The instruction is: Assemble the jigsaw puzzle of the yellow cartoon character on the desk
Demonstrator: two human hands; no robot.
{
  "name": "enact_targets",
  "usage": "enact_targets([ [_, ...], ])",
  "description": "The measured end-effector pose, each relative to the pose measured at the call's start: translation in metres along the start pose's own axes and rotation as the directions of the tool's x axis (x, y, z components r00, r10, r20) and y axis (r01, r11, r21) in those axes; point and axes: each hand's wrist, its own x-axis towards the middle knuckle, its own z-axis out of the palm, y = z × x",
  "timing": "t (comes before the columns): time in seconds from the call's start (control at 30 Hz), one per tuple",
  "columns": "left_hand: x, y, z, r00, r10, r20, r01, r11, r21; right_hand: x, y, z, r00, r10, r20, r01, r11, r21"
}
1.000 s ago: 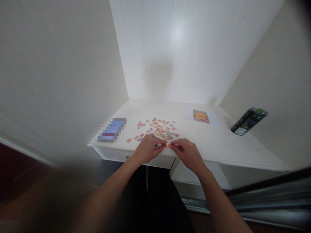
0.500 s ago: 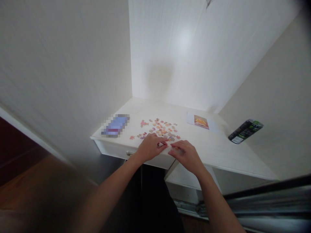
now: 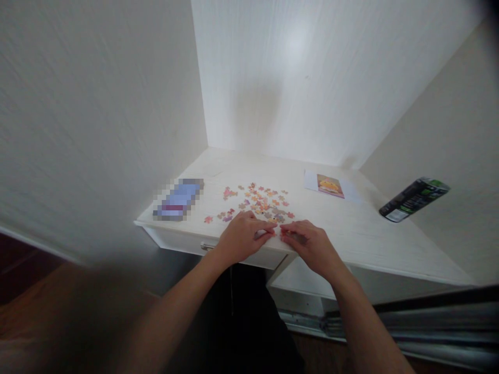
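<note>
Jigsaw pieces (image 3: 255, 197) in orange, pink and grey lie scattered on the white desk (image 3: 273, 169). At the front edge of the spread, my left hand (image 3: 244, 236) is closed, thumb and forefinger pinching a small puzzle piece. My right hand (image 3: 312, 244) faces it from the right, its fingertips closed on another small piece. The two sets of fingertips are close together, just above the desk's front edge. The fingers hide much of both pieces.
A phone (image 3: 179, 199), blurred out, lies at the desk's left. A picture card (image 3: 330, 186) rests on white paper at the back right. Near the right wall is a black and green can (image 3: 413, 200). A drawer handle (image 3: 207, 246) is on the desk front.
The view has shifted slightly. The fingertips of my two hands have come closer together, and my right hand's fingers are drawn in more tightly.
</note>
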Motion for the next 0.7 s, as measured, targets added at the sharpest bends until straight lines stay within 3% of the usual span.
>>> enact_targets([
  [0.17,0.0003,-0.0007,0.0009,1.000,-0.012,0.003,0.012,1.000,0.010,0.0005,-0.0030,0.0038,0.999,-0.031,-0.038,0.031,0.999,-0.007],
  [0.47,0.0011,-0.0031,0.0027,0.999,-0.042,0.013,0.042,0.999,0.002,0.0048,-0.0099,0.0020,0.999,-0.037,0.021,0.036,0.999,0.041],
  [0.7,0.0002,-0.0033,0.0036,0.998,-0.055,0.006,0.055,0.999,-0.003,0.0045,-0.0057,0.0026,0.990,-0.140,0.033,0.139,0.990,0.015],
])
